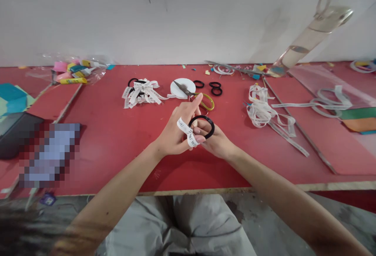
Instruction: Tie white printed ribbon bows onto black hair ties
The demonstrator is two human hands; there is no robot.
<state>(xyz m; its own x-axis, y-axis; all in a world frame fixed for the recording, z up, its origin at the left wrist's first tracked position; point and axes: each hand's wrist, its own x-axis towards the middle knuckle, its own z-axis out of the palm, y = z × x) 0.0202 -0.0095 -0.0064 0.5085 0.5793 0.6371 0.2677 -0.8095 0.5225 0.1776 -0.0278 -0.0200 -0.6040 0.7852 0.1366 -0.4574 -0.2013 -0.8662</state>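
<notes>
My left hand (176, 130) pinches a short strip of white printed ribbon (188, 133) that wraps around a black hair tie (205, 120). Its index finger points up and away. My right hand (216, 143) sits partly behind the left and holds the same black hair tie from below. Both hands hover just above the red table (117, 138), near its front edge. Behind them lie scissors with yellow handles (195, 95) resting on a white ribbon spool (182, 87).
A pile of hair ties with ribbon bows (141, 93) lies left of the spool; three bare black hair ties (213, 87) lie to its right. Loose ribbon (263, 113) is heaped at the right. A bag of coloured items (73, 71) and a dark tablet (14, 132) sit left.
</notes>
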